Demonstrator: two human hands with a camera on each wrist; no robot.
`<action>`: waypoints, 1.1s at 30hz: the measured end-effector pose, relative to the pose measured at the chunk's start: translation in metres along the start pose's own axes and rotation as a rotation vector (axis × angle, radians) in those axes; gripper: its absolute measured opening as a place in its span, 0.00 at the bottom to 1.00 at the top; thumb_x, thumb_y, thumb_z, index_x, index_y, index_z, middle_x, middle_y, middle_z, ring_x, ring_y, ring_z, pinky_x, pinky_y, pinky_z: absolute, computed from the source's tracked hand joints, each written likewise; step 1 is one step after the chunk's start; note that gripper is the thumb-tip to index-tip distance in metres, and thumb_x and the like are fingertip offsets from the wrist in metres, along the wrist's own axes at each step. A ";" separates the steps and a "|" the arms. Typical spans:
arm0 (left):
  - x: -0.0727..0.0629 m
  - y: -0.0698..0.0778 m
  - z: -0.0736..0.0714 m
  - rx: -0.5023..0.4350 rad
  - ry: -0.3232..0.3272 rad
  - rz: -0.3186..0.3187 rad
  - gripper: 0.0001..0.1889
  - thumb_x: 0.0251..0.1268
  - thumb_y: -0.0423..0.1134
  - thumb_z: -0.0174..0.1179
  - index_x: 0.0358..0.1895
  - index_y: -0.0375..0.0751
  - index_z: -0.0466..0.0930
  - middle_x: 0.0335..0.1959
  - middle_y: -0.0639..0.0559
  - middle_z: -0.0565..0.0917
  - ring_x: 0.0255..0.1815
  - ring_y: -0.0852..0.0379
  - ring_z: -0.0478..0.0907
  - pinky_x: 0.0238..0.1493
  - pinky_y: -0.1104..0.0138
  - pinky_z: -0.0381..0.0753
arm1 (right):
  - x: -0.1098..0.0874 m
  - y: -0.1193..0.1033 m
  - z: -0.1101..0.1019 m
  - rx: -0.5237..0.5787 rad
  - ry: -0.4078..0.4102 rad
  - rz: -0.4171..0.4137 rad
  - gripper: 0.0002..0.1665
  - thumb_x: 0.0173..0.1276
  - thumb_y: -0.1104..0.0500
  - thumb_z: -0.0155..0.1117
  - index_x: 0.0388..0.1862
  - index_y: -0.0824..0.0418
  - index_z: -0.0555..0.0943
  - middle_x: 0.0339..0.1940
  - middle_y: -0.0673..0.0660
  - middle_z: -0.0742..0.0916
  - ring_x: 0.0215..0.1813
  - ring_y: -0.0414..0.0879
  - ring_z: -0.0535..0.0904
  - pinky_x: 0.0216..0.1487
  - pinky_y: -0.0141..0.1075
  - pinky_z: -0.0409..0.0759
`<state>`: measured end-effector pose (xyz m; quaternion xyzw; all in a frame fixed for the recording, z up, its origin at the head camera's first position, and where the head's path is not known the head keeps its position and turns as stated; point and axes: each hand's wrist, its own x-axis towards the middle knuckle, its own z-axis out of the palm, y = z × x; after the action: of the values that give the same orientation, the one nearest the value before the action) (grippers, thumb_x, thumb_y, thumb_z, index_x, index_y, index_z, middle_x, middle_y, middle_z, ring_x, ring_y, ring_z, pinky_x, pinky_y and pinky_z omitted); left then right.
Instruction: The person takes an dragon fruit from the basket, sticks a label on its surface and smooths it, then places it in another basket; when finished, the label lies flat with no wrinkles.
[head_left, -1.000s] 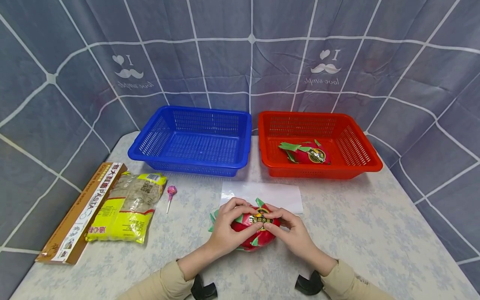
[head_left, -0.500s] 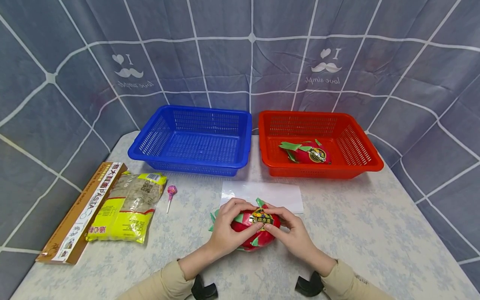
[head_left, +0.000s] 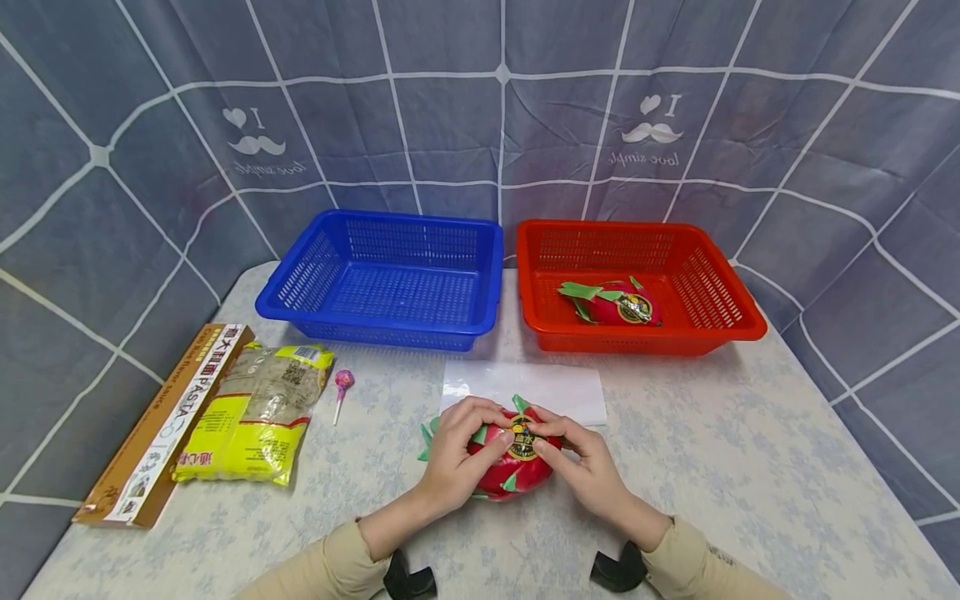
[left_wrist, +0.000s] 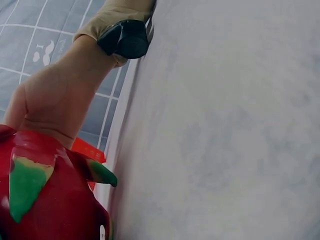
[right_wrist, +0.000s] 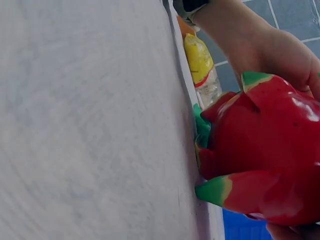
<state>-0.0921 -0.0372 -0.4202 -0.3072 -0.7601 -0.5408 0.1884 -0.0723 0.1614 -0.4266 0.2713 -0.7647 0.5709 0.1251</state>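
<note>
Both hands hold a red dragon fruit [head_left: 531, 475] with green scale tips, low over the middle of the table in the head view. My left hand [head_left: 457, 450] wraps its left side, fingers over the top and thumb at the left edge of an oval black-and-gold sticker [head_left: 522, 448]. On the other side, my right hand [head_left: 588, 458] grips the fruit, its thumb at the sticker's right edge. The left wrist view shows the scaly red skin of the fruit [left_wrist: 65, 200] close up. Its underside [right_wrist: 270, 145] fills the right of the right wrist view, close to the tabletop.
A white sheet [head_left: 551, 387] lies just behind the fruit. Further back stand a blue basket [head_left: 375, 327] and a red basket [head_left: 637, 342] holding another dragon fruit [head_left: 611, 308]. To the left are a pasta box [head_left: 165, 429], a yellow pasta bag [head_left: 258, 417] and a lollipop [head_left: 342, 383].
My left thumb has slid up along the sticker's left edge, and the two thumbs now sit further apart. The dragon fruit stays in place between the hands.
</note>
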 end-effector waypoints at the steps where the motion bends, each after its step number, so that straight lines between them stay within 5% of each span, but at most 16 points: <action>1: 0.000 0.001 0.000 0.000 0.000 -0.011 0.05 0.59 0.34 0.60 0.37 0.47 0.80 0.42 0.55 0.79 0.47 0.56 0.74 0.54 0.52 0.63 | 0.000 0.000 0.000 0.013 0.000 0.009 0.14 0.62 0.75 0.57 0.44 0.62 0.79 0.56 0.67 0.79 0.60 0.41 0.74 0.48 0.34 0.77; 8: 0.003 0.008 -0.002 -0.036 0.015 -0.087 0.08 0.57 0.27 0.57 0.34 0.43 0.82 0.40 0.50 0.80 0.46 0.51 0.75 0.53 0.49 0.64 | 0.002 0.002 -0.002 0.159 -0.022 0.029 0.12 0.66 0.76 0.50 0.43 0.68 0.77 0.56 0.72 0.77 0.63 0.42 0.71 0.57 0.31 0.71; 16: 0.013 0.038 -0.012 -0.044 0.007 -0.068 0.08 0.54 0.20 0.53 0.32 0.33 0.80 0.37 0.39 0.79 0.42 0.44 0.75 0.51 0.49 0.65 | 0.002 0.008 -0.003 0.170 0.042 0.012 0.14 0.60 0.78 0.59 0.42 0.68 0.83 0.53 0.66 0.81 0.57 0.41 0.76 0.48 0.30 0.78; 24: 0.003 0.003 -0.003 -0.001 0.014 0.015 0.10 0.57 0.26 0.55 0.34 0.45 0.82 0.40 0.51 0.78 0.44 0.53 0.75 0.50 0.52 0.66 | 0.001 0.006 -0.001 0.121 0.036 0.044 0.17 0.61 0.76 0.59 0.47 0.65 0.81 0.54 0.64 0.81 0.57 0.39 0.76 0.46 0.30 0.78; 33: 0.000 -0.003 0.000 0.038 0.009 0.035 0.08 0.59 0.32 0.58 0.38 0.48 0.82 0.42 0.54 0.78 0.46 0.55 0.74 0.52 0.51 0.65 | 0.002 0.002 -0.002 0.114 -0.017 0.139 0.21 0.61 0.71 0.63 0.55 0.67 0.78 0.57 0.66 0.79 0.59 0.38 0.74 0.48 0.32 0.78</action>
<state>-0.0945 -0.0381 -0.4226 -0.3144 -0.7638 -0.5243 0.2069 -0.0754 0.1634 -0.4260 0.2293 -0.7489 0.6186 0.0630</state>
